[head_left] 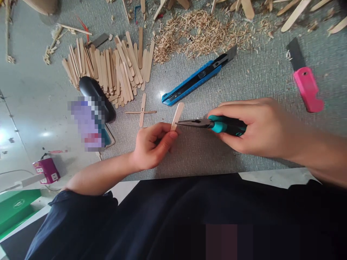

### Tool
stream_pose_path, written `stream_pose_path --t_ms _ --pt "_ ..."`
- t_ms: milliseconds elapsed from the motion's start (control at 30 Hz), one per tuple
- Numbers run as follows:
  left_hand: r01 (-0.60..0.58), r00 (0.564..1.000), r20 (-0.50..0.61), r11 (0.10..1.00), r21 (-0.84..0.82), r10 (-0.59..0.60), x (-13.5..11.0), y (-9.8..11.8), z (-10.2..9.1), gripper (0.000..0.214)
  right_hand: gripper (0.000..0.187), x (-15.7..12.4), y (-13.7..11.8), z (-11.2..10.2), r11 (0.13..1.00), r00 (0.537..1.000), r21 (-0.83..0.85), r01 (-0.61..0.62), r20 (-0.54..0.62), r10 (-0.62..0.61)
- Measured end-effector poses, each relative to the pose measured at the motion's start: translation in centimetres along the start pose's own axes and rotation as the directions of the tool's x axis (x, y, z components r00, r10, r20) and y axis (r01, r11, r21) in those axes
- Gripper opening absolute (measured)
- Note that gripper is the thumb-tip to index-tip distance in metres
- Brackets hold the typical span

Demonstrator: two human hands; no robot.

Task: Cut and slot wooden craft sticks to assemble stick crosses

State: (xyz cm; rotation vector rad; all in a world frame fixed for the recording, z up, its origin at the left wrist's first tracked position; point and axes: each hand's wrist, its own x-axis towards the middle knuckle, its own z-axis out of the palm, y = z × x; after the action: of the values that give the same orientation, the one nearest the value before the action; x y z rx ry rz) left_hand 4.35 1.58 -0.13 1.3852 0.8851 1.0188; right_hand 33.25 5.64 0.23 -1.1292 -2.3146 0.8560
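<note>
Between thumb and fingers, my left hand (154, 146) pinches the lower end of a wooden craft stick (178, 113), which leans slightly right. My right hand (252, 124) is wrapped round the black and teal handles of needle-nose pliers (193, 123). Their narrow jaws point left, and the tip meets the stick just above my left thumb. Whether the jaws grip the wood I cannot tell. Left of the held stick, two crossed craft sticks (142, 115) lie on the grey textured table (200, 151). A blue utility knife (197, 77) rests beyond my hands.
Many craft sticks (108, 70) are heaped at the back left, beside a black rounded case (96, 97) and a phone (108, 136). Wood shavings (197, 34) spread across the back. A pink-handled cutter (307, 86) lies at the right, its blade exposed. A purple power adapter (46, 170) sits far left.
</note>
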Motion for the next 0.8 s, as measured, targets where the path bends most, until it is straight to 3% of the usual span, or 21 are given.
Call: stream_pose_path --t_ms 167,300,433,567,700,800 --pt "0.14 0.99 0.028 0.969 -0.203 -0.137 0.2 0.1 -0.2 0.024 0.025 -0.1 0.4 0.4 0.985 0.996 -0.165 0.046 -0.07 -0.058" --pt "0.219 0.975 0.041 0.932 -0.288 -0.217 0.4 0.2 -0.3 0.033 0.026 0.2 0.9 0.2 0.939 0.975 -0.315 0.14 -0.119 -0.185" --pt "0.239 0.971 0.068 0.91 -0.339 -0.23 0.7 0.3 -0.4 0.035 0.026 0.4 1.2 -0.1 0.927 0.984 -0.358 0.108 -0.096 -0.151" --pt "0.185 0.982 0.1 0.914 -0.362 -0.159 0.8 0.0 -0.5 0.031 0.024 0.4 0.8 -0.1 0.988 0.996 -0.15 0.042 -0.068 -0.052" --pt "0.133 0.99 0.088 0.931 -0.34 -0.11 0.7 -0.6 -0.4 0.029 0.012 0.5 -0.3 -0.4 0.99 0.995 0.129 -0.058 0.082 0.048" --pt "0.105 0.993 0.082 0.937 -0.333 -0.082 0.8 -0.7 -0.3 0.027 0.014 0.3 -1.0 -0.8 0.949 0.969 0.265 -0.174 0.219 0.117"
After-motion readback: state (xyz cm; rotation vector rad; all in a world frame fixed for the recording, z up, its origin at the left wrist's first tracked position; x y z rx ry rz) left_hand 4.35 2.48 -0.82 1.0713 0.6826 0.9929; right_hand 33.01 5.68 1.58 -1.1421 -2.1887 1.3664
